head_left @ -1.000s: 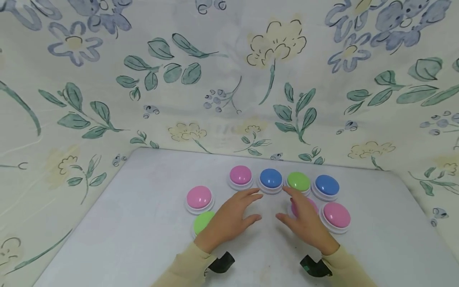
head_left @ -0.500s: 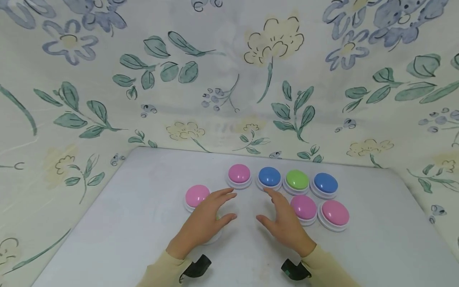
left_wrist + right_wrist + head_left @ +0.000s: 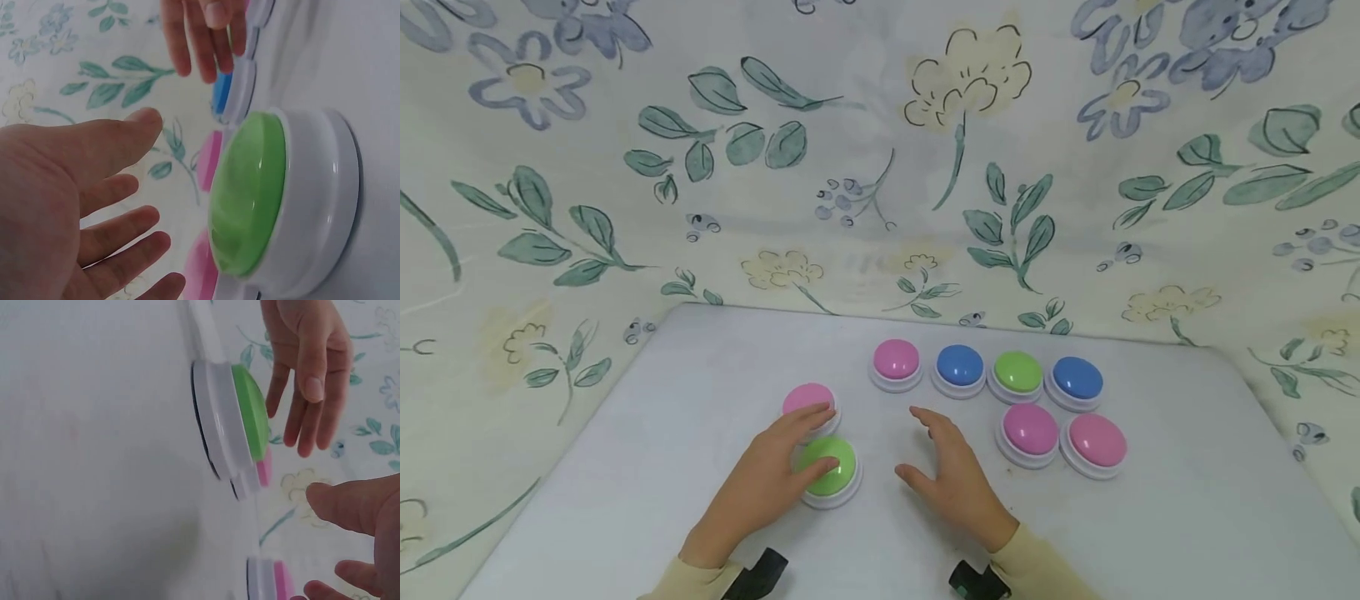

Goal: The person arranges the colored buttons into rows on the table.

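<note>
My left hand [image 3: 760,475] hovers at the left group of round push buttons, fingers extended, thumb over the green button [image 3: 838,477]. Its fingertips partly cover the pink button [image 3: 805,397] behind. In the left wrist view a gap separates the hand from the green button's dome [image 3: 247,194]. My right hand [image 3: 961,483] is held above the white table between the two groups, fingers spread and nothing in them. To its right sit two pink buttons, a nearer one [image 3: 1030,428] and an outer one [image 3: 1097,439]. All the buttons have white bases.
Along the back stand a pink button [image 3: 896,359], a blue button [image 3: 959,366], a green button [image 3: 1018,372] and another blue button [image 3: 1077,378]. Flower-patterned cloth [image 3: 850,167] rises behind the white table [image 3: 700,375]. A dark wrist camera [image 3: 979,581] sits on the right wrist.
Both hands have moved left and somewhat nearer the body, with the gap between them wider. The right pink buttons and the left green button are more visible. The buttons appear to stay put.
</note>
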Demonstrator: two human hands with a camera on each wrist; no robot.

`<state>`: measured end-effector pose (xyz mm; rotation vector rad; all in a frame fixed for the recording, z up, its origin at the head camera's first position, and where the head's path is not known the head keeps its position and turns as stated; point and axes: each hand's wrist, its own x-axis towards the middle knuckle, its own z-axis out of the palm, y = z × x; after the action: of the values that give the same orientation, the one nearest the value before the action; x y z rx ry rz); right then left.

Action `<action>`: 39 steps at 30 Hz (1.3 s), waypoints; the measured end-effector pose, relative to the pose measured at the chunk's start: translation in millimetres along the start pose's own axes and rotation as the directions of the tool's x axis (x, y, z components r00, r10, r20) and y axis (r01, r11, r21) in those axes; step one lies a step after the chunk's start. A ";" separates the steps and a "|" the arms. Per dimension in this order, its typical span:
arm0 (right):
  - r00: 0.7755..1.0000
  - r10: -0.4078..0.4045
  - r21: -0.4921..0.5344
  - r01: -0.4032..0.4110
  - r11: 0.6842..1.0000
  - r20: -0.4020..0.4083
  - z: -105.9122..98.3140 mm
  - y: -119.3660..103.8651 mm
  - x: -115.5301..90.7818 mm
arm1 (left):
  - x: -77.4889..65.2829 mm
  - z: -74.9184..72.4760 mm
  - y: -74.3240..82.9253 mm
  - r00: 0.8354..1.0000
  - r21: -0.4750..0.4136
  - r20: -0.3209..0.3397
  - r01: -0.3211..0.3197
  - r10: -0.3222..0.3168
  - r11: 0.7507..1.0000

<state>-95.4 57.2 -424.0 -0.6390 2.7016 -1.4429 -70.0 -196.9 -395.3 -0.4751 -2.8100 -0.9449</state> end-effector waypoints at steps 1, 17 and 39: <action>1.000 0.003 0.011 -0.003 1.000 0.009 2.9 -1.4 -0.1 | -1.3 -1.4 -2.0 1.000 0.003 -0.001 0.003 -0.003 1.000; 0.995 -0.047 0.032 0.044 0.999 0.088 43.6 -22.9 0.2 | -14.4 -7.9 -23.8 0.998 -0.057 0.060 0.016 -0.013 0.998; 0.998 -0.038 0.085 0.033 0.996 0.050 67.0 -17.3 -0.7 | -18.0 -0.3 -41.5 0.994 -0.129 0.108 0.037 -0.023 0.991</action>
<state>-75.3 -4.2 -448.8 -0.7125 2.5886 -1.5167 -67.1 -232.9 -422.6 -0.5158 -2.8690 -1.1480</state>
